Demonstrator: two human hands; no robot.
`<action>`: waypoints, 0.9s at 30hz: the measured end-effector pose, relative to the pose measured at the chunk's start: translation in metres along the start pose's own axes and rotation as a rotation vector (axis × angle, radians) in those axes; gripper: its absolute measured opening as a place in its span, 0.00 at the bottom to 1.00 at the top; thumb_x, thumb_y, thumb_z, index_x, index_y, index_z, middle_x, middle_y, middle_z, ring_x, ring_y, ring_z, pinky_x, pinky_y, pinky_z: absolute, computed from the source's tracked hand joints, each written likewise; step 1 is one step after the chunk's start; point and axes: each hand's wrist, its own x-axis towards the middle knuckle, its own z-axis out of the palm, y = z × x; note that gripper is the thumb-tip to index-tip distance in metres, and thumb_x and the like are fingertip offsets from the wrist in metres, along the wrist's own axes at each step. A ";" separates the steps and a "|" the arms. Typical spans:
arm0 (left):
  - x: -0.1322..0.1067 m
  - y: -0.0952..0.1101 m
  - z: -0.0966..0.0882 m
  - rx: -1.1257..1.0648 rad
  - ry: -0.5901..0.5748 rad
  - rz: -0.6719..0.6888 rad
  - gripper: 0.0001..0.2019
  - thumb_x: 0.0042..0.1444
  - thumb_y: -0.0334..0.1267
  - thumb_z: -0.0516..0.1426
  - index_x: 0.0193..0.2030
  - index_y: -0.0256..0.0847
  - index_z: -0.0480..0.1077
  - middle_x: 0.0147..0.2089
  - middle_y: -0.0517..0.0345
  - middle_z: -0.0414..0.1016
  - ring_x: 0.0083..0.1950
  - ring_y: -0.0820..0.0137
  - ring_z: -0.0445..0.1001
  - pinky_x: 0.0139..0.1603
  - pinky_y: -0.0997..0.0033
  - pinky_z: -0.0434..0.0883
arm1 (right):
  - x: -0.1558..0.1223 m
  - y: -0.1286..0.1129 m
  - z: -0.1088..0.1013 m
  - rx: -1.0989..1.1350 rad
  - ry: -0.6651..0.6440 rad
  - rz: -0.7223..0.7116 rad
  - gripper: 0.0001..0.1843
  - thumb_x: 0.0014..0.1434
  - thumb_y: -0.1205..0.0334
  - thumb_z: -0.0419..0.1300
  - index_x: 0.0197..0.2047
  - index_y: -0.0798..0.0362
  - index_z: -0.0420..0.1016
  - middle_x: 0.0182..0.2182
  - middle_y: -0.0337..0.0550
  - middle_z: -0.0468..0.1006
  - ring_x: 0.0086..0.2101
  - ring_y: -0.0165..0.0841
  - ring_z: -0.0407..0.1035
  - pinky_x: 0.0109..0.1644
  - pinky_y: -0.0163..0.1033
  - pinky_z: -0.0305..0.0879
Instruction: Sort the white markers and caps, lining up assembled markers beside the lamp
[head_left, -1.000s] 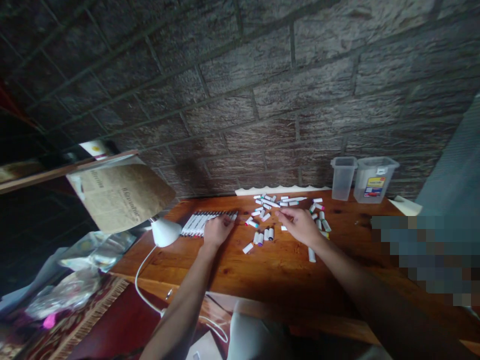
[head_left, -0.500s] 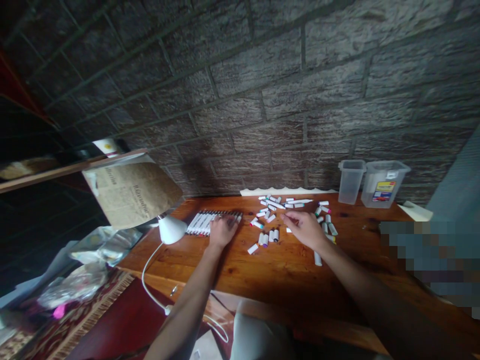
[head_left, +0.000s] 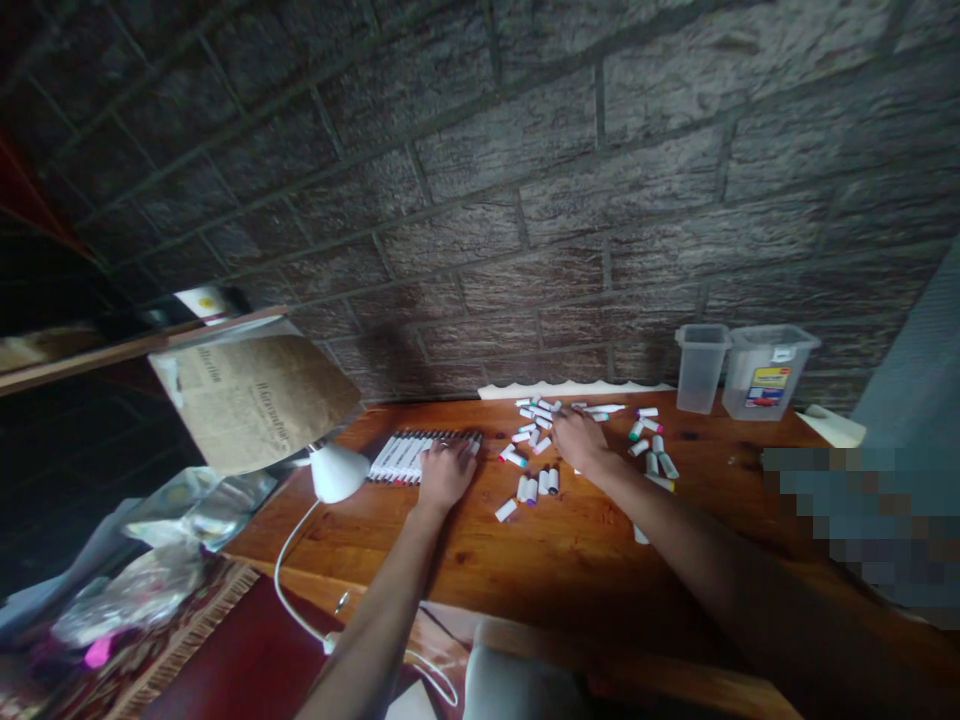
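A row of white markers (head_left: 401, 457) with dark ends lies side by side on the wooden desk. My left hand (head_left: 448, 472) rests on the right end of this row, palm down, fingers stretched over the markers. My right hand (head_left: 579, 440) reaches into a scatter of short white marker caps with coloured ends. Its fingers point down and are bunched together among them; what they grip, if anything, is hidden. A long white marker (head_left: 606, 408) lies just beyond this hand. Left of it are loose caps (head_left: 542, 446), and nearer me stand a few more caps (head_left: 532, 490).
Two clear plastic containers (head_left: 703, 370) stand at the back right against the brick wall. A lamp with a paper shade (head_left: 259, 395) and white base (head_left: 337, 472) is on the left. More caps (head_left: 667, 465) lie right of my right hand. Plastic bags (head_left: 131, 590) lie at the far left.
My right hand has moved left and slightly farther from me, into the caps, and its fingers now point down. My left hand stays on the marker row.
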 end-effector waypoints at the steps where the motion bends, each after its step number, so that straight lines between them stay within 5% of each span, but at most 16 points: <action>1: 0.000 0.000 0.000 0.001 0.003 0.008 0.15 0.59 0.41 0.53 0.49 0.42 0.75 0.53 0.51 0.76 0.56 0.55 0.69 0.52 0.55 0.64 | 0.004 -0.001 0.002 -0.012 -0.003 0.005 0.19 0.61 0.73 0.48 0.47 0.62 0.77 0.45 0.59 0.78 0.45 0.41 0.71 0.50 0.40 0.64; 6: -0.001 0.003 -0.001 0.008 0.002 0.009 0.14 0.58 0.40 0.54 0.48 0.42 0.75 0.52 0.51 0.76 0.56 0.56 0.69 0.52 0.56 0.64 | 0.008 0.002 0.007 -0.075 -0.013 0.002 0.17 0.61 0.72 0.50 0.46 0.60 0.78 0.44 0.57 0.79 0.47 0.42 0.71 0.51 0.41 0.63; 13: -0.003 0.006 -0.004 0.029 -0.005 -0.004 0.14 0.59 0.42 0.53 0.46 0.44 0.76 0.51 0.53 0.77 0.54 0.55 0.69 0.52 0.56 0.64 | -0.023 0.027 -0.017 -0.088 -0.042 0.066 0.16 0.63 0.67 0.50 0.39 0.57 0.80 0.38 0.55 0.81 0.42 0.42 0.73 0.46 0.41 0.65; 16: -0.002 0.006 -0.003 0.026 0.010 0.005 0.14 0.60 0.42 0.52 0.47 0.44 0.76 0.49 0.52 0.78 0.53 0.55 0.69 0.51 0.56 0.64 | -0.032 0.027 -0.022 -0.041 0.021 0.035 0.15 0.62 0.59 0.54 0.45 0.56 0.77 0.43 0.55 0.79 0.46 0.44 0.71 0.51 0.42 0.63; 21: -0.002 0.010 -0.003 -0.042 0.094 0.030 0.15 0.61 0.43 0.52 0.48 0.42 0.75 0.49 0.51 0.78 0.52 0.56 0.70 0.53 0.57 0.65 | -0.022 0.017 -0.007 0.091 -0.034 -0.008 0.25 0.62 0.62 0.55 0.61 0.55 0.66 0.47 0.55 0.78 0.49 0.41 0.70 0.53 0.41 0.63; 27: -0.002 0.023 -0.009 -0.279 0.194 0.196 0.14 0.63 0.42 0.51 0.45 0.40 0.75 0.45 0.53 0.79 0.49 0.63 0.73 0.56 0.62 0.66 | -0.021 0.031 0.002 0.298 0.012 0.075 0.15 0.62 0.65 0.55 0.49 0.51 0.77 0.45 0.51 0.80 0.46 0.40 0.73 0.53 0.42 0.65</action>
